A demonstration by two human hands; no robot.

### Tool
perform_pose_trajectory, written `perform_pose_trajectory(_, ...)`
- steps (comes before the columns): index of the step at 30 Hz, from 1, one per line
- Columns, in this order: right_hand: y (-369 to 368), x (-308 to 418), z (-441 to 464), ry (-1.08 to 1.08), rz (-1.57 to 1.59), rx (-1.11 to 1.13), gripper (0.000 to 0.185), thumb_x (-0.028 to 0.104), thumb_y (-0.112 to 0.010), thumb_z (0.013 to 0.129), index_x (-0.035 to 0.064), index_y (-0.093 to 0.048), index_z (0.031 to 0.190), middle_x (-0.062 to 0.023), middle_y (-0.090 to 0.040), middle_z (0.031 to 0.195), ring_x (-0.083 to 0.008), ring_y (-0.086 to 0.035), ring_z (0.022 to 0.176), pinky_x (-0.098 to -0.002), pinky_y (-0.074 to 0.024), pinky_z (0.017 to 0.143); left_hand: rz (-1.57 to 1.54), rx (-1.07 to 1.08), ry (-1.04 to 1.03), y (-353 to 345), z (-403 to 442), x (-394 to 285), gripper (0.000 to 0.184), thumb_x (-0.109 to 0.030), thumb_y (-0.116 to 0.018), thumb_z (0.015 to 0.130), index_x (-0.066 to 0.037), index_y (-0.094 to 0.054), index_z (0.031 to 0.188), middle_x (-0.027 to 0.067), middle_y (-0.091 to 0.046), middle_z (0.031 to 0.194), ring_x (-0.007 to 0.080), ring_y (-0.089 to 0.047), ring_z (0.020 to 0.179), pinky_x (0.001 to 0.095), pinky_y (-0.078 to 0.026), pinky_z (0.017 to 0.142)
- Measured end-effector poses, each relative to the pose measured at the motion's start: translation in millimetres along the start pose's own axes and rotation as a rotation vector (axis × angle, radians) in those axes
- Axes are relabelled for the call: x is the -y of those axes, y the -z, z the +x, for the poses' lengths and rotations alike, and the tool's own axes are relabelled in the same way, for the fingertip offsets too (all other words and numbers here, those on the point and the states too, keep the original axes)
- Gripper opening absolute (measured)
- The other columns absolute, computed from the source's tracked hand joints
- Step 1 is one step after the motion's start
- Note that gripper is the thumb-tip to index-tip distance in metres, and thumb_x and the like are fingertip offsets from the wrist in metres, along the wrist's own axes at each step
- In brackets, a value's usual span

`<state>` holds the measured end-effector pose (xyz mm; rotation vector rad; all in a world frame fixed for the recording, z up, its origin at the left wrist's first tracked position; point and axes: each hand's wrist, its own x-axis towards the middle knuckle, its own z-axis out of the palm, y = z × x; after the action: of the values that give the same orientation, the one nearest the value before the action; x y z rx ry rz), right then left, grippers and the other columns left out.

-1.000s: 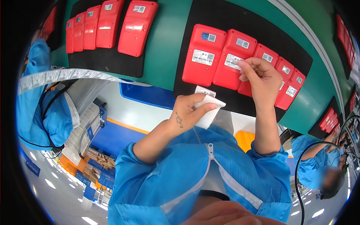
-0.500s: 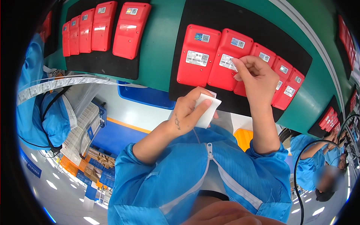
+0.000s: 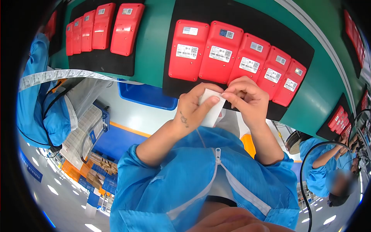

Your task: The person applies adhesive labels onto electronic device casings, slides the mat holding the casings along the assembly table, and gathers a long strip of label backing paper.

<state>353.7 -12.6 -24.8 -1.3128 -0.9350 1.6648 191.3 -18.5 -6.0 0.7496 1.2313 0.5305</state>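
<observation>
Folded in my left hand (image 3: 195,106) is a small white paper sheet (image 3: 210,110), pinched between thumb and fingers. My right hand (image 3: 247,98) has closed its thumb and forefinger at the sheet's upper right edge; anything thin between those fingertips is hidden. Just beyond the hands, several red plastic devices (image 3: 185,69) lie in a row on a black mat (image 3: 170,83), backs up. Each bears a small code sticker near its top and a white printed label (image 3: 220,54) lower down. The right hand's knuckles overlap the lower edge of the middle device (image 3: 241,71).
More red devices (image 3: 125,31) rest on another black mat (image 3: 116,63) at left. A blue tray (image 3: 147,96) sits below the green bench's edge. A printed label strip (image 3: 58,75) stretches across the left. Other people in blue sleeves (image 3: 315,154) are at both sides.
My right hand has left the label on the second device and come down and left to the white sheet in my left hand. The view has shifted slightly.
</observation>
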Motion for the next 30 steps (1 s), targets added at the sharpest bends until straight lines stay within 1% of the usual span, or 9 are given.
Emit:
perform_pose_trajectory(4,12.8,3.9,3.3,0.243,-0.197,-0.235,0.009,-0.001,-0.064,0.073,-0.0023,-0.062,0.081,-0.0063,-0.061,0.073,-0.0092,-0.058,0.067,-0.0189,-0.0457,0.060,0.116,0.084,-0.014,-6.8,4.2,1.1,0.022,-0.021,-0.056,0.084,-0.001,-0.055,0.093,0.0099,-0.063,0.073,0.0135,-0.063,0.065,0.0223,-0.048,0.055)
perform_pose_trajectory(7,32.3,18.9,24.7,0.022,-0.219,-0.403,0.008,0.002,-0.064,0.074,-0.0027,-0.061,0.080,-0.0068,-0.062,0.073,-0.0106,-0.060,0.063,-0.0198,-0.0481,0.058,0.189,0.106,-0.060,-10.5,6.4,6.4,0.023,-0.021,-0.059,0.082,-0.001,-0.058,0.091,0.0105,-0.064,0.075,0.0146,-0.064,0.067,0.0224,-0.048,0.057)
perform_pose_trajectory(12,39.3,21.5,33.0,-0.070,-0.260,-0.329,0.011,0.005,-0.066,0.075,-0.0030,-0.061,0.079,-0.0068,-0.061,0.068,-0.0101,-0.060,0.059,-0.0193,-0.0477,0.054,0.146,0.116,0.018,-17.5,12.7,0.4,0.023,-0.022,-0.060,0.081,-0.002,-0.059,0.092,0.0101,-0.064,0.076,0.0152,-0.064,0.070,0.0229,-0.049,0.059)
perform_pose_trajectory(15,37.8,21.9,34.1,-0.090,-0.298,-0.337,0.012,0.006,-0.066,0.074,-0.0028,-0.061,0.079,-0.0066,-0.061,0.066,-0.0097,-0.059,0.057,-0.0186,-0.0469,0.053,0.207,0.088,-0.114,-19.1,16.8,2.3,0.021,-0.020,-0.058,0.082,-0.003,-0.057,0.094,0.0102,-0.064,0.076,0.0150,-0.063,0.068,0.0228,-0.049,0.059)
perform_pose_trajectory(18,40.1,22.7,33.3,-0.096,-0.321,-0.334,0.011,0.007,-0.066,0.074,-0.0021,-0.061,0.079,-0.0061,-0.061,0.065,-0.0095,-0.059,0.056,-0.0181,-0.0465,0.052,0.190,0.101,-0.074,-20.2,17.9,7.3,0.019,-0.018,-0.055,0.085,-0.003,-0.053,0.097,0.0105,-0.063,0.075,0.0150,-0.063,0.067,0.0228,-0.049,0.058)
perform_pose_trajectory(22,39.4,21.5,33.4,-0.087,-0.341,-0.339,0.011,0.008,-0.066,0.074,-0.0017,-0.061,0.077,-0.0055,-0.061,0.064,-0.0095,-0.060,0.057,-0.0185,-0.0461,0.052,-0.038,0.167,-0.018,-21.0,18.4,4.8,0.015,-0.012,-0.048,0.087,-0.001,-0.044,0.097,0.0126,-0.061,0.071,0.0144,-0.061,0.061,0.0230,-0.049,0.050)
perform_pose_trajectory(25,37.9,19.5,35.2,-0.019,-0.473,-0.318,0.012,0.010,-0.066,0.074,0.0003,-0.060,0.076,-0.0042,-0.059,0.061,-0.0092,-0.059,0.055,-0.0203,-0.0444,0.049,-0.097,0.147,-0.024,-22.5,18.9,6.1,0.016,-0.014,-0.047,0.088,-0.001,-0.044,0.097,0.0121,-0.060,0.069,0.0147,-0.060,0.058,0.0229,-0.049,0.049)
perform_pose_trajectory(28,37.6,27.0,36.2,0.068,-0.912,-0.266,0.014,0.013,-0.067,0.073,0.0033,-0.058,0.076,-0.0030,-0.057,0.059,-0.0090,-0.057,0.053,-0.0216,-0.0415,0.046,-0.025,0.081,-0.013,-28.7,16.9,2.7,0.017,-0.016,-0.048,0.088,0.000,-0.049,0.093,0.0112,-0.061,0.069,0.0141,-0.061,0.058,0.0225,-0.048,0.050)
perform_pose_trajectory(30,38.2,36.6,35.1,-0.033,-1.122,-0.269,0.015,0.013,-0.069,0.072,0.0047,-0.057,0.077,-0.0014,-0.056,0.059,-0.0070,-0.055,0.053,-0.0207,-0.0399,0.045,0.072,0.032,-0.046,-30.1,15.2,6.7,0.019,-0.018,-0.051,0.087,0.000,-0.055,0.090,0.0102,-0.062,0.070,0.0134,-0.062,0.062,0.0219,-0.047,0.052)
